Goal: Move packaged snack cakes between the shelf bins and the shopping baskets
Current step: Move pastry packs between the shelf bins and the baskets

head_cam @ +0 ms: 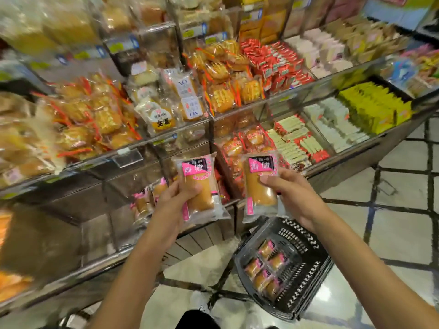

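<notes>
From the head camera, both hands are raised in front of the shelf bins (180, 138), each holding one packaged snack cake upright, pink-and-black label at the top. The left hand (174, 198) grips the left snack cake (202, 186): its thumb is curled across the front of the clear wrapper and the other fingers wrap behind it, out of sight. The right hand (289, 193) grips the right snack cake (260, 186) in the same way, thumb pressed on the front just below the label, fingers folded round the pack's right edge. The two cakes are level with each other, near but apart, in front of the lowest clear bin.

Below and to the right of the shelf bins, a black shopping basket (306, 236) sits on the tiled floor (392, 229). Several more cakes in the basket (267, 269) lie in it, with the same pink labels. In the lowest bin, left of the left hand, a few binned cakes (145, 200) of this kind show behind the clear front. The higher bins hold other wrapped breads and sweets, blurred towards the left.
</notes>
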